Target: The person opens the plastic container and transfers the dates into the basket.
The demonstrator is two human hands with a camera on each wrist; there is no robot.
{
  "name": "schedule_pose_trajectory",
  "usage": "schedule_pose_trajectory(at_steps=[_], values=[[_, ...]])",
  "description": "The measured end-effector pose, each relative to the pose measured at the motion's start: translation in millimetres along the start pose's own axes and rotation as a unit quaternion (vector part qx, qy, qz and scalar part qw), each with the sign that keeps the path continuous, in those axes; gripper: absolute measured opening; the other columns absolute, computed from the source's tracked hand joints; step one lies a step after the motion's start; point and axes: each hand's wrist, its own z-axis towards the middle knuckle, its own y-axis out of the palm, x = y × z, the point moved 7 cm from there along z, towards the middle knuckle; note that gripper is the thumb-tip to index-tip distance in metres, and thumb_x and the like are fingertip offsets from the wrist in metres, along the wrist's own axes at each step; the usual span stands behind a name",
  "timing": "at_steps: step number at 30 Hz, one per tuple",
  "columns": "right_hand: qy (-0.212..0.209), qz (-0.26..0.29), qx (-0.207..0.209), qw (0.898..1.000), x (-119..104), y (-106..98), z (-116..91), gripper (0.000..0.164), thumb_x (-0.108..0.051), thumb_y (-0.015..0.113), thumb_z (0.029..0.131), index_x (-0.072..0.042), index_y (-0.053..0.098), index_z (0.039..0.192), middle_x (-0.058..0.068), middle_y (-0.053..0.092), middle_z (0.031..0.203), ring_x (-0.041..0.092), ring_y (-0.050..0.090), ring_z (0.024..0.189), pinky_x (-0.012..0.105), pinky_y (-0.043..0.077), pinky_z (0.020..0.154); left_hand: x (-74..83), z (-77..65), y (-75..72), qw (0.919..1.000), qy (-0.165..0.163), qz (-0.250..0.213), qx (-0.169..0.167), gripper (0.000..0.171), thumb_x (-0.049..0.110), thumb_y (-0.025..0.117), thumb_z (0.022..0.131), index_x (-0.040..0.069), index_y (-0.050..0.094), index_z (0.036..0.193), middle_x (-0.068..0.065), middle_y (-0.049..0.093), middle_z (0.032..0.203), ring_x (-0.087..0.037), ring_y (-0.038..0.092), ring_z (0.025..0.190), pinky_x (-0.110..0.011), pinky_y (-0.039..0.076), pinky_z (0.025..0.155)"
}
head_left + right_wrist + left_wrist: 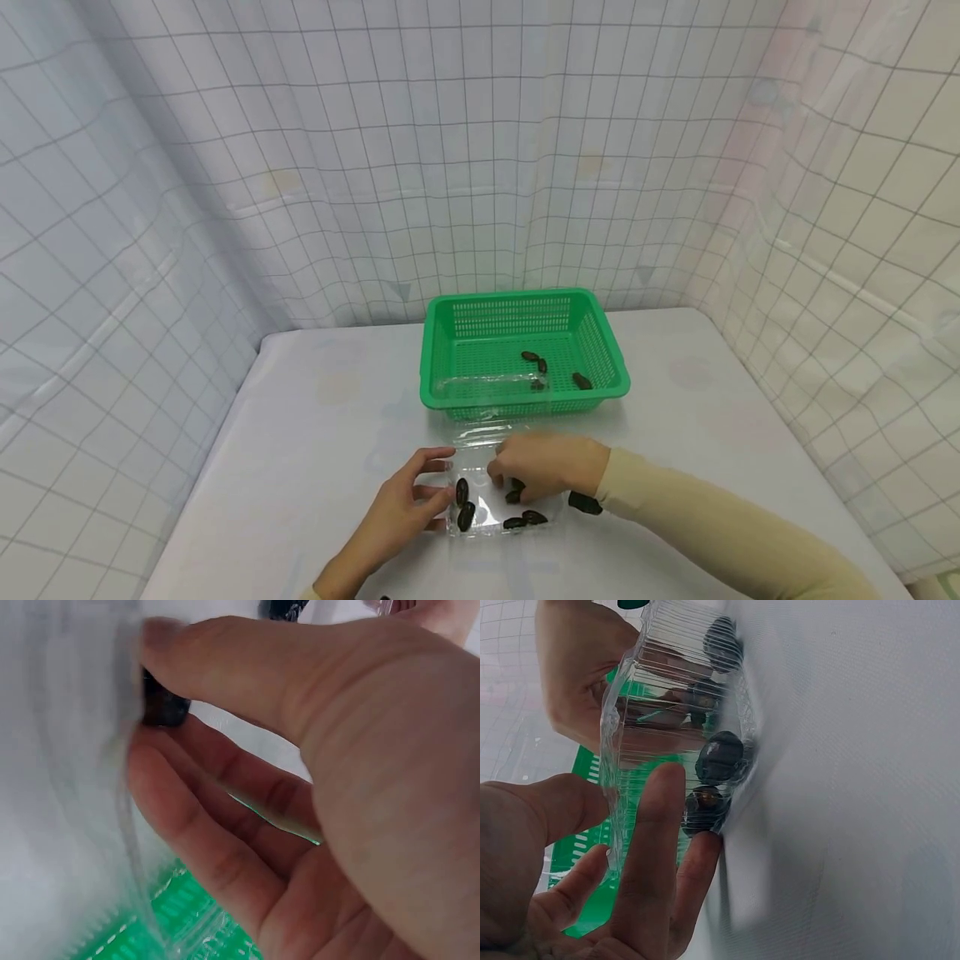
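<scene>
A clear plastic clamshell box (491, 502) lies open on the white table, its lid (491, 390) raised against the green basket's front rim. Dark, wrinkled dates (466, 516) lie inside along the left and front walls. My left hand (405, 504) touches the box's left side with fingers spread; in the left wrist view, the fingers lie along the ribbed wall, thumb at the rim. My right hand (543, 465) reaches into the box from the right. In the right wrist view, its thumb and fingers pinch a date (166, 706).
Just behind the box stands a green plastic basket (429, 350) with slotted walls, holding a few more dates (581, 381). White grid-patterned curtains (480, 167) close off the back and both sides of the table (322, 400).
</scene>
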Motion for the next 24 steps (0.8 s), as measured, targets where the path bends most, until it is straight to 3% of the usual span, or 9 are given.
schedule_pose_trajectory(at_steps=[8, 13, 17, 24], values=[[0.004, 0.014, 0.012, 1.000, -0.9, 1.6, 3.2, 0.021, -0.023, 0.099, 0.095, -0.022, 0.082, 0.107, -0.011, 0.078, 0.100, 0.000, 0.065, 0.084, 0.013, 0.054, 0.073, -4.3, 1.3, 1.2, 1.0000, -0.007, 0.002, 0.004, 0.060, 0.012, 0.083, 0.108, 0.018, 0.061, 0.164, -0.028, 0.065, 0.161, -0.032, 0.084, 0.121, -0.035, 0.076, 0.073], [-0.014, 0.036, 0.028, 0.999, 0.2, 3.2, 1.4, 0.022, -0.019, 0.100, 0.092, -0.019, 0.083, 0.106, -0.009, 0.078, 0.099, -0.002, 0.064, 0.085, 0.011, 0.054, 0.075, -1.6, 0.2, 2.3, 1.0000, 0.007, -0.002, 0.002, 0.060, 0.011, 0.083, 0.108, 0.017, 0.061, 0.164, -0.030, 0.065, 0.161, -0.034, 0.084, 0.121, -0.035, 0.076, 0.072], [-0.018, 0.066, 0.040, 0.997, 0.7, -5.0, -3.2, 0.021, -0.016, 0.098, 0.094, -0.017, 0.083, 0.108, -0.005, 0.076, 0.101, -0.001, 0.062, 0.086, 0.011, 0.055, 0.078, 1.2, -0.8, 2.0, 0.9999, 0.012, -0.001, 0.002, 0.060, 0.011, 0.082, 0.108, 0.016, 0.060, 0.164, -0.030, 0.065, 0.161, -0.036, 0.084, 0.122, -0.035, 0.076, 0.073], [-0.035, 0.099, 0.086, 0.991, -0.5, -28.2, -12.6, 0.025, -0.013, 0.096, 0.099, -0.010, 0.080, 0.118, 0.000, 0.077, 0.112, 0.005, 0.072, 0.097, 0.012, 0.061, 0.088, 4.5, -5.6, 2.1, 0.9999, 0.009, 0.006, 0.001, 0.059, 0.010, 0.081, 0.109, 0.014, 0.060, 0.164, -0.031, 0.065, 0.160, -0.036, 0.084, 0.122, -0.035, 0.076, 0.074]])
